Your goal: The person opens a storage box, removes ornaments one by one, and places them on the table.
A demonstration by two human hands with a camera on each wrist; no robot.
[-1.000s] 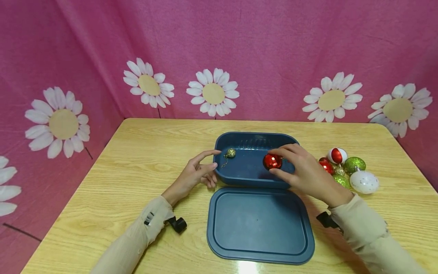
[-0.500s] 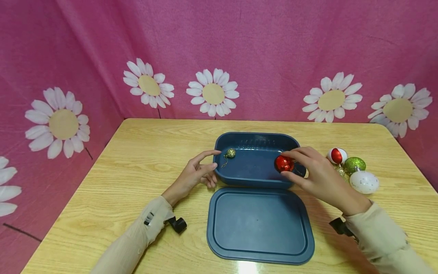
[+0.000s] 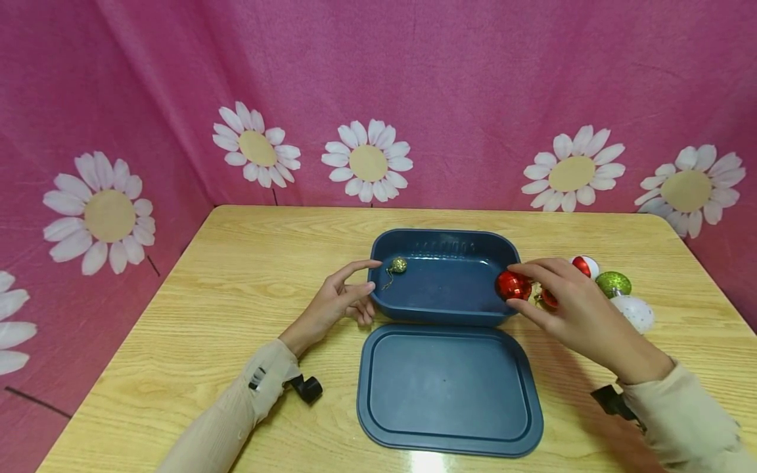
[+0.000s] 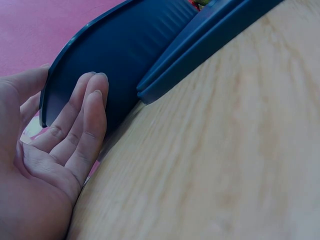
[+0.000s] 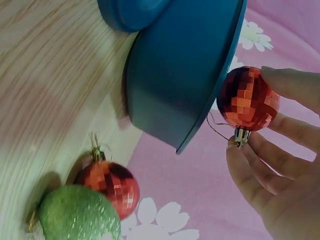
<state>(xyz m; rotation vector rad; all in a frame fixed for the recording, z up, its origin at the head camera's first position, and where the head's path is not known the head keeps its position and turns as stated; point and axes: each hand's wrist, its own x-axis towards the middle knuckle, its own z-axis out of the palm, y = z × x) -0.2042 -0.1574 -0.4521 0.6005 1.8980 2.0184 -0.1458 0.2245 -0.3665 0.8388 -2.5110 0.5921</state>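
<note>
My right hand (image 3: 576, 299) pinches a shiny red Christmas bauble (image 3: 513, 286) between thumb and fingertips, at the right rim of a dark blue box (image 3: 443, 318). A thin gold loop trails from the bauble's metal cap in the right wrist view. My left hand (image 3: 337, 299) touches the box's left end, with index finger and thumb at the rim; its other fingers (image 4: 95, 110) lie relaxed by the outer wall. Inside the box, toward the left, lies a small gold glitter bauble (image 3: 399, 265) with a string.
The flat blue lid (image 3: 449, 387) lies in front of the box. Right of the box sit another red bauble (image 5: 112, 187), a green glitter ornament (image 3: 613, 284), a white speckled egg (image 3: 635, 313) and a red-and-white ball (image 3: 585, 266). A pink flowered curtain (image 3: 461, 98) hangs behind the table.
My right hand has moved right with the red bauble, from over the inside of the box to its right rim. The left hand stays where it was.
</note>
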